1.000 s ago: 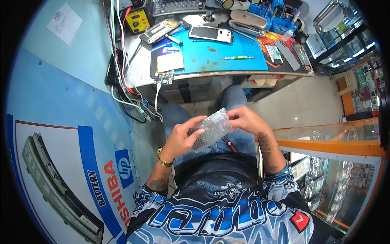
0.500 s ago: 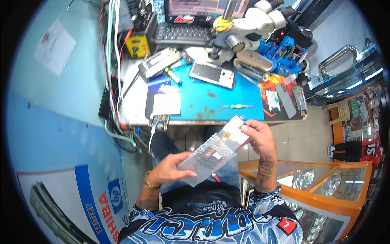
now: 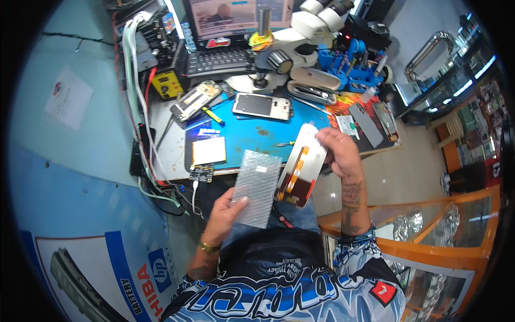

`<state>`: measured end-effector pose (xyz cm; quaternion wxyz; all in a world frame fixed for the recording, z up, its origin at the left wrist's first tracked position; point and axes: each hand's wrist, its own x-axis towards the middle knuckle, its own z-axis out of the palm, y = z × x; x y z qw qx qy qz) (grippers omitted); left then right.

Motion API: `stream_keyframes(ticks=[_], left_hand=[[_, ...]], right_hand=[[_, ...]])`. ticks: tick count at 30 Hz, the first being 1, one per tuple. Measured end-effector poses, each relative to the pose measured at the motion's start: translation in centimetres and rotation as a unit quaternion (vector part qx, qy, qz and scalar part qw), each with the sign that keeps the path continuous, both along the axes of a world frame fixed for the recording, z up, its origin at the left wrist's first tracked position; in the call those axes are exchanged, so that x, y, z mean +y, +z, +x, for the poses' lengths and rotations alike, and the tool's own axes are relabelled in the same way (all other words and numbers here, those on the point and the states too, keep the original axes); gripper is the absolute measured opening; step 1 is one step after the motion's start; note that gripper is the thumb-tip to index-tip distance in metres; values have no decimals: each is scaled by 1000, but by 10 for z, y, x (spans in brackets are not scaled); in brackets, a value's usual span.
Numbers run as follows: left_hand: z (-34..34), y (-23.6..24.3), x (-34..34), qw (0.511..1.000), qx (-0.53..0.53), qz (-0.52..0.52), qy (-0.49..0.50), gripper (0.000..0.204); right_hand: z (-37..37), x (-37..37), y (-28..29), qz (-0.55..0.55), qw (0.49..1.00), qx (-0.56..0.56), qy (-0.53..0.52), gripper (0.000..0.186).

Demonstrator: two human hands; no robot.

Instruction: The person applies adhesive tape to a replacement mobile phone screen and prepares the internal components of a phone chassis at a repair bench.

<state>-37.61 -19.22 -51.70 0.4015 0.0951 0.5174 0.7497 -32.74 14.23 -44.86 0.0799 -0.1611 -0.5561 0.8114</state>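
Note:
A phone screen point(image 3: 301, 167), its silver back and orange flex cable facing me, hangs from my right hand point(image 3: 341, 152). That hand pinches it near its upper end. My left hand point(image 3: 221, 213) grips a clear bubble-wrap pouch point(image 3: 257, 188) by its left side, the thumb lying on top. The pouch and the screen are apart, side by side over my lap, close to the bench's front edge. Behind them on the blue mat point(image 3: 247, 140) lies an opened phone frame point(image 3: 262, 105). A thin screwdriver point(image 3: 285, 144) is partly hidden behind the screen.
A microscope point(image 3: 279, 59) stands at the back, beside a keyboard point(image 3: 219, 62). Left on the bench are a disassembled phone point(image 3: 197, 101), a yellow-white pad point(image 3: 209, 151) and a small cabled circuit board point(image 3: 201, 173). A blue tool holder point(image 3: 357, 72) sits back right; a glass showcase point(image 3: 429, 225) is at my right.
The phone screen has come fully out of the bubble-wrap pouch. My right hand has drawn it away, and my left hand now holds the pouch more upright.

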Motion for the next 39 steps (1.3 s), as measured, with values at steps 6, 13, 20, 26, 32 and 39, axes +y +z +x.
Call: stream_keyframes(ticks=[6, 13, 20, 26, 32, 39], left_hand=[[4, -9, 34, 989, -91, 114, -7, 38], [-8, -10, 42, 996, 4, 85, 23, 34], [-14, 16, 48, 991, 112, 47, 50, 36], [-28, 58, 14, 826, 416, -329, 190, 42], [-42, 57, -16, 619, 545, -504, 258, 82], [-53, 26, -21, 621, 530, -513, 264, 81]], right_hand=[[-24, -53, -22, 105, 987, -82, 92, 25], [-49, -79, -14, 315, 946, -54, 55, 31], [-23, -93, -22, 63, 990, -5, 127, 62], [-38, -88, -46, -58, 995, 24, 72, 60], [-50, -76, -42, 4, 994, -32, 105, 59], [-71, -71, -36, 109, 990, -28, 88, 63]])
